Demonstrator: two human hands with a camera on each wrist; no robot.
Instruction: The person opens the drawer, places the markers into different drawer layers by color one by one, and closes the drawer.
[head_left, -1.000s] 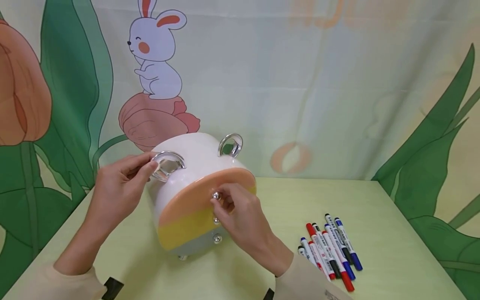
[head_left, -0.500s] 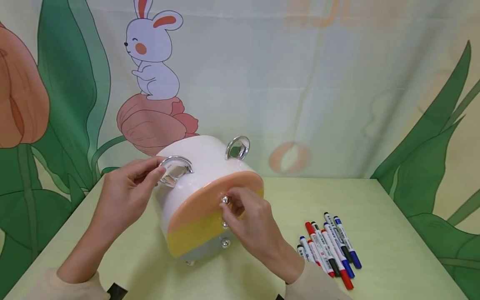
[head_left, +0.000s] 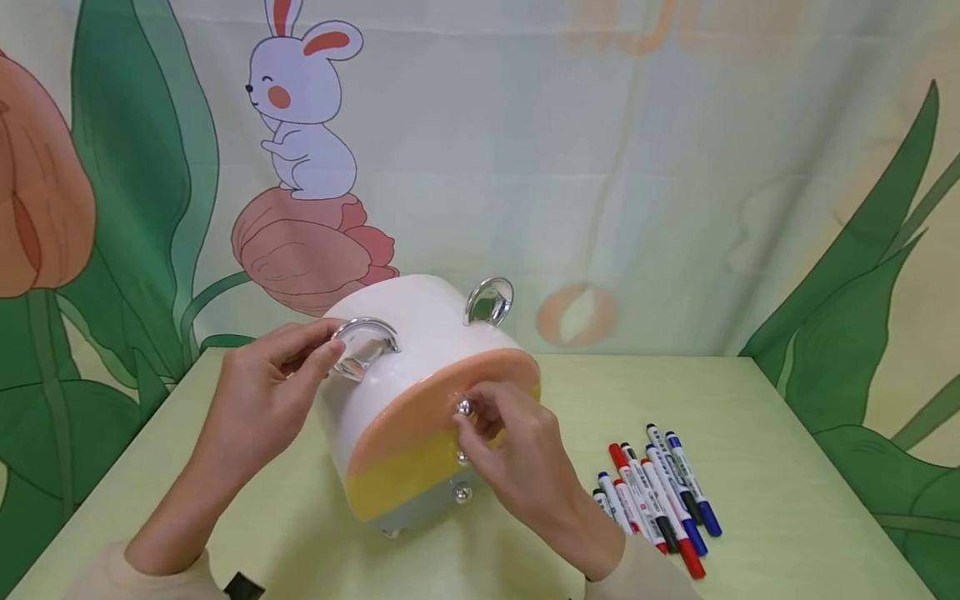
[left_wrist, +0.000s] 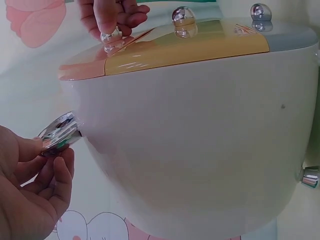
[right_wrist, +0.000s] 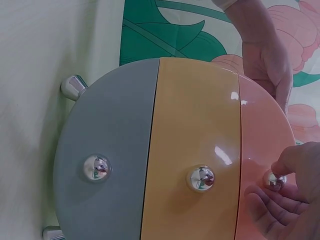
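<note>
While the left hand [head_left: 272,385] pinches one chrome ear [head_left: 365,346], the right hand [head_left: 519,454] pinches the top knob [head_left: 465,407]. Best pulled squarely.

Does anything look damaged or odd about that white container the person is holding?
One thing: a small dark spot on the side of the white container, visible from the left wrist, stands out against the plain surface around it. I can't tell whether it's a chip or dirt.
</note>
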